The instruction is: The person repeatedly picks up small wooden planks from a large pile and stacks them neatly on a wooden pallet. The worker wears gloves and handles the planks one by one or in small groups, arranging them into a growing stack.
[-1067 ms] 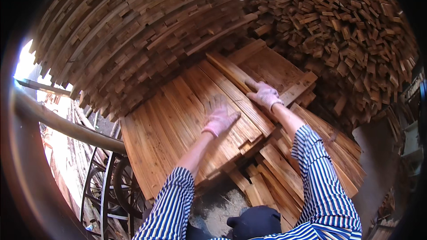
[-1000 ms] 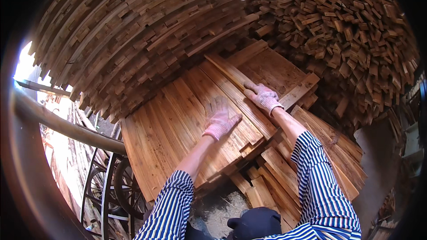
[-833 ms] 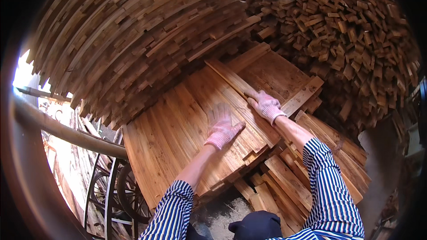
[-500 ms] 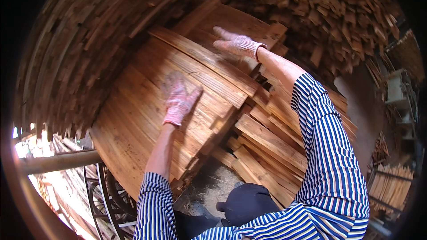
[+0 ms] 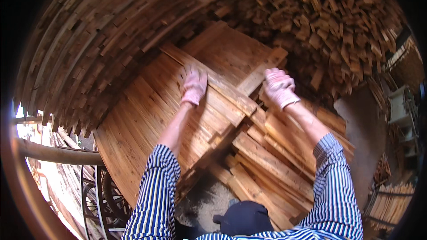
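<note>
My left hand (image 5: pixel 194 84), in a pinkish knit glove, lies with its fingers extended on the wooden boards (image 5: pixel 155 95). Its fingertips are at a raised plank (image 5: pixel 218 82) that runs lengthwise over them. Off to the right, my right hand (image 5: pixel 279 86), gloved alike, is closed with its fingers curled, beside the end of a crosswise board (image 5: pixel 262 75). What its fingers hold, if anything, is hidden. Below that hand, loose planks (image 5: pixel 271 155) lie in a slanting heap.
Stacked boards (image 5: pixel 102 40) rise at the far left, and a big pile of wood pieces (image 5: pixel 320 22) fills the far right. A round bar (image 5: pixel 62 152) and a dark spoked wheel (image 5: pixel 111 195) are at the lower left. A bundle of sticks (image 5: pixel 391 206) stands at the lower right.
My left hand has shifted up and right to the raised plank. My right hand has moved right and down, its fingers going from spread to curled. The view has shifted slightly.
</note>
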`<state>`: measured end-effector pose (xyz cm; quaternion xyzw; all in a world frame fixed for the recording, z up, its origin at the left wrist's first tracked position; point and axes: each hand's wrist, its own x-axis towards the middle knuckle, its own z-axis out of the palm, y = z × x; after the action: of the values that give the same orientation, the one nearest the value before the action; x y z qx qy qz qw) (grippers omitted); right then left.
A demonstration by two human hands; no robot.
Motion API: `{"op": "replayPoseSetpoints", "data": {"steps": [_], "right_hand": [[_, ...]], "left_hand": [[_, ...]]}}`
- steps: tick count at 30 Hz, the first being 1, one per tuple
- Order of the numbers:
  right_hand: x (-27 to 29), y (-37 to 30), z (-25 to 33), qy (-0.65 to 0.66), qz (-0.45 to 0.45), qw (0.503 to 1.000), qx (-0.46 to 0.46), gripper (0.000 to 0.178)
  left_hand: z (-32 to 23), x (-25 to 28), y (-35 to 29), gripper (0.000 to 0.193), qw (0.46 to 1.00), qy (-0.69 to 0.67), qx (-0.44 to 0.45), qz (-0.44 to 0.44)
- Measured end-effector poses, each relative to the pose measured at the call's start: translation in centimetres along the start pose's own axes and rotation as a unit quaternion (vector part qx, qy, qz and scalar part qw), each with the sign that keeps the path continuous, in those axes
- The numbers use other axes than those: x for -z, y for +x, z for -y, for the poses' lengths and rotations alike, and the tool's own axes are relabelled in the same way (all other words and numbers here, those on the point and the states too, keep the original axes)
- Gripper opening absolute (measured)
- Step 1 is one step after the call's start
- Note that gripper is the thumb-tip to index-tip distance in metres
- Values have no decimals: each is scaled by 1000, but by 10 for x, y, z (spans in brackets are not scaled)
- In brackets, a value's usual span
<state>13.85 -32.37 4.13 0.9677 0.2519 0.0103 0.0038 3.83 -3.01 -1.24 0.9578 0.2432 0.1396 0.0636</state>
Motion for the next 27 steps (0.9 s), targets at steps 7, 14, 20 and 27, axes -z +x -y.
{"op": "replayPoseSetpoints", "data": {"steps": [7,14,20,27], "right_hand": [[-14,112,132,300,188,935,-31,71],[-27,80,139,264,226,936,49,71],[-37,107,154,252,190,946,69,60],[-19,113,111,305,34,904,298,77]], "left_hand": [[-38,-2,9,64,983,-180,15,-33],[-13,4,-7,58,999,30,-27,-22],[-11,-17,0,54,986,102,-75,-109],[20,-38,6,55,990,44,-120,-61]]}}
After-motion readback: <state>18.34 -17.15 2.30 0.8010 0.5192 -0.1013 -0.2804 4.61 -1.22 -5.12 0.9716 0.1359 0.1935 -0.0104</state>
